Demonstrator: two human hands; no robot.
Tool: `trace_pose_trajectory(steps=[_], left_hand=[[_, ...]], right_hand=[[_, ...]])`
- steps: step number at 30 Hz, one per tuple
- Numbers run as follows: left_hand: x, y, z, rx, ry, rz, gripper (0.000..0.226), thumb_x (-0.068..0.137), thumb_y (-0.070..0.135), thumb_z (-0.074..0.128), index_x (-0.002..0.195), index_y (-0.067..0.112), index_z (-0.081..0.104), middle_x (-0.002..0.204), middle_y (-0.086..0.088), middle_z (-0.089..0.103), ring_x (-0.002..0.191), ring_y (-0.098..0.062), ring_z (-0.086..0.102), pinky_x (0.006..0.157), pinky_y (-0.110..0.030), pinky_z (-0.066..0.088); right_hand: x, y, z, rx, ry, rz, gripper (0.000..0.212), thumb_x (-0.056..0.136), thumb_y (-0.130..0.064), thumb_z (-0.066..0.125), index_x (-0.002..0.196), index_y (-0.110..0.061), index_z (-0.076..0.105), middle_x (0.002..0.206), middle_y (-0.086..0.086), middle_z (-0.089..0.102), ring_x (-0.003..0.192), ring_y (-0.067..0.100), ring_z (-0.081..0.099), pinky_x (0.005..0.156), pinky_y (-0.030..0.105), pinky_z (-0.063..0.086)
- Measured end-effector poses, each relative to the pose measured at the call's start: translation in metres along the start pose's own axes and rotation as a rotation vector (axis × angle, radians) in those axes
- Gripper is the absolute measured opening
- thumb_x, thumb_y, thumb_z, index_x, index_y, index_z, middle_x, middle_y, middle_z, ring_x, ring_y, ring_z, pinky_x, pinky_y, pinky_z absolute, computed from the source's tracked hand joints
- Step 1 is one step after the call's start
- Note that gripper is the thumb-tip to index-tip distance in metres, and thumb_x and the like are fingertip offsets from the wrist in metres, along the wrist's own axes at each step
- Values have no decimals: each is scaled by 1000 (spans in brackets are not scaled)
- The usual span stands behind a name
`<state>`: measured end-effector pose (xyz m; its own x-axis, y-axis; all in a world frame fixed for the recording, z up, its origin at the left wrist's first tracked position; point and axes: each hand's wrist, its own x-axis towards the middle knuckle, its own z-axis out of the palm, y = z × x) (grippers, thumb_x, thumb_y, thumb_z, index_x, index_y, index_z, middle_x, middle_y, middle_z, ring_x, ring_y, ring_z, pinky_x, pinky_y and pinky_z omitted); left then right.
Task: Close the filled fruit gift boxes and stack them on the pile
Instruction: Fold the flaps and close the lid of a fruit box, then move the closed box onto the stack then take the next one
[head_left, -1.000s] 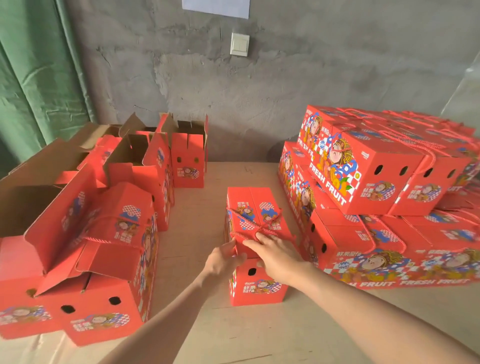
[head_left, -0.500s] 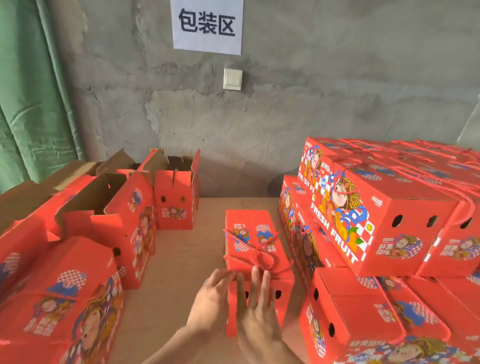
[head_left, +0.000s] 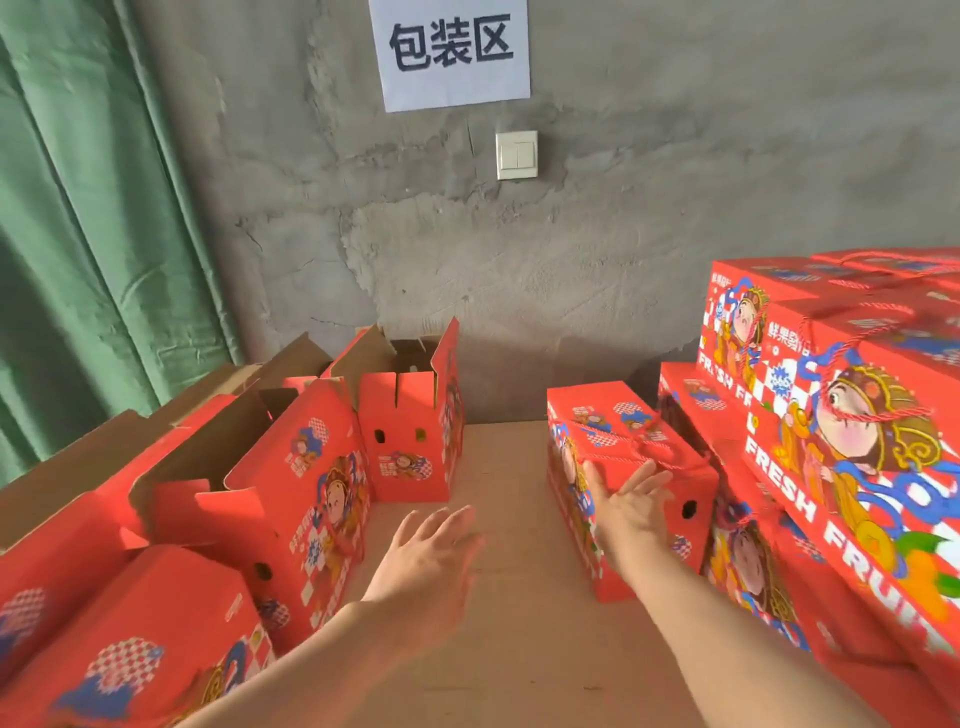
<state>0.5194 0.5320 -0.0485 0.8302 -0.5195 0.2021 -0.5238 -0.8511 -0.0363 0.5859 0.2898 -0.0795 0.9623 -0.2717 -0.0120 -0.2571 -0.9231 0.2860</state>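
A closed red fruit gift box (head_left: 613, 421) with a red cord handle lies on the table right of centre, beside the pile of closed boxes (head_left: 841, 457). My right hand (head_left: 626, 512) has straight, spread fingers and touches the near end of this box. Over the bare table to the left, my left hand (head_left: 431, 556) hovers with its fingers spread and holds nothing. Several red boxes with raised flaps (head_left: 291, 467) stand on the left.
The wooden table (head_left: 509, 623) runs to a grey concrete wall with a paper sign (head_left: 452, 49) and a light switch (head_left: 517, 154). A green curtain (head_left: 88, 208) hangs at the left. One closed box (head_left: 135, 639) lies at the near left.
The view has swung left and up. The closed box now sits closer to the pile. My left hand has come off it and moved left; my right hand stays at its near end.
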Motion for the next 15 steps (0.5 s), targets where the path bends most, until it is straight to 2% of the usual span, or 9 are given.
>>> trace_pose_trajectory(steps=[2,3,4,5,6,7,9,11,15], left_hand=[[-16,-28,-9,113,50,39,45,81,38,66,125,29,58,144,4,43,134,-8,36,113,-33,15],[-24,-42,-16,148,89,45,46,62,40,81,105,29,70,124,4,61,116,-8,55,104,-30,26],[-31,-55,-22,177,95,19,47,45,39,89,88,29,74,104,8,68,97,-7,65,94,-27,33],[-37,-66,-28,204,68,-36,47,37,37,91,81,29,75,95,10,70,88,-7,68,88,-25,37],[-43,-76,-34,214,28,-116,46,42,38,90,85,29,75,99,9,70,91,-7,68,90,-25,40],[-49,-83,-38,210,-2,-189,44,59,39,84,100,29,72,114,7,66,106,-9,62,97,-28,40],[-59,-101,-39,154,-39,-295,40,90,36,54,129,31,53,142,8,44,134,-11,37,112,-30,23],[-69,-113,-42,125,-17,-343,36,96,33,43,132,31,48,141,11,42,134,-11,33,112,-29,20],[-110,-137,-71,76,14,-410,35,97,31,44,131,32,48,134,14,47,127,-9,42,105,-28,33]], right_hand=[[22,6,-15,87,-82,62,76,95,-12,40,150,-29,-10,145,44,-4,133,62,10,107,53,27],[29,1,-24,158,-105,83,77,93,-13,42,150,-32,-7,148,39,-11,136,59,2,111,56,19],[32,-12,-32,212,-88,67,78,91,-13,42,150,-33,-5,150,33,-18,137,55,-7,112,59,8],[29,-30,-36,239,-14,-5,78,90,-11,41,150,-32,-3,151,28,-22,138,52,-14,111,61,-1],[19,-54,-39,270,82,-117,78,88,-8,39,151,-31,-1,152,23,-24,139,47,-19,111,60,-5],[4,-81,-39,344,174,-252,76,88,-5,38,151,-28,2,154,19,-23,141,42,-19,112,57,-6],[-33,-132,-38,536,244,-512,67,91,-5,37,151,-21,12,158,13,-13,145,31,-11,116,46,-1],[-67,-171,-41,673,227,-714,58,96,-8,36,150,-16,17,159,8,-2,147,22,0,117,36,6],[-141,-226,-67,872,61,-991,56,99,-11,37,150,-24,19,159,-5,8,145,15,14,117,29,15]])
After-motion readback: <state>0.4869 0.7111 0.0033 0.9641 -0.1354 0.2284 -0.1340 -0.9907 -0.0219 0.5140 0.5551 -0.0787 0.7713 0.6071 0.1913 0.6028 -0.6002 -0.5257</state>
